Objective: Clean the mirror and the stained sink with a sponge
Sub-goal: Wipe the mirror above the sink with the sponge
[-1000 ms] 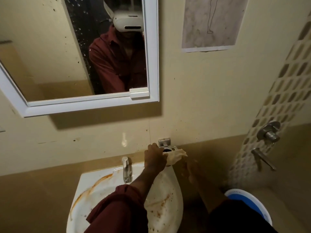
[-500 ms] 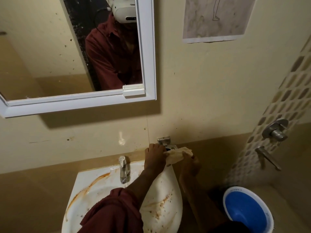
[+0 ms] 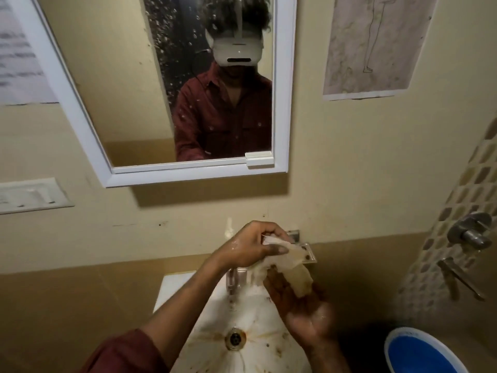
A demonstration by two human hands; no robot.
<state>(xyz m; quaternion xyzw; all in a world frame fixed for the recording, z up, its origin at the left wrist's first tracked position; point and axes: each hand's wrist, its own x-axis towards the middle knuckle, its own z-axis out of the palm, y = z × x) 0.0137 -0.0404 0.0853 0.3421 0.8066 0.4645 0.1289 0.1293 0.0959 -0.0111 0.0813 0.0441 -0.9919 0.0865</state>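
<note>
A pale, thin, limp sponge (image 3: 291, 267) is held between both hands above the back of the sink. My left hand (image 3: 250, 244) pinches its upper end. My right hand (image 3: 298, 305) grips its lower end from below. The white sink (image 3: 252, 337) below carries brown stains around the drain (image 3: 235, 338). The tap (image 3: 234, 278) is partly hidden behind my hands. A white-framed mirror (image 3: 139, 84) hangs on the wall above, its glass speckled with spots, and shows a person in a red shirt.
A metal soap holder (image 3: 309, 254) is fixed to the wall behind the sponge. A blue bucket (image 3: 422, 354) stands at lower right. Shower valves (image 3: 469, 232) stick out of the tiled right wall. A switch plate (image 3: 29, 195) and papers (image 3: 368, 47) are on the wall.
Both hands have lifted the sponge off the soap holder and brought it over the sink. The view has shifted right and tilted up, showing more of the mirror.
</note>
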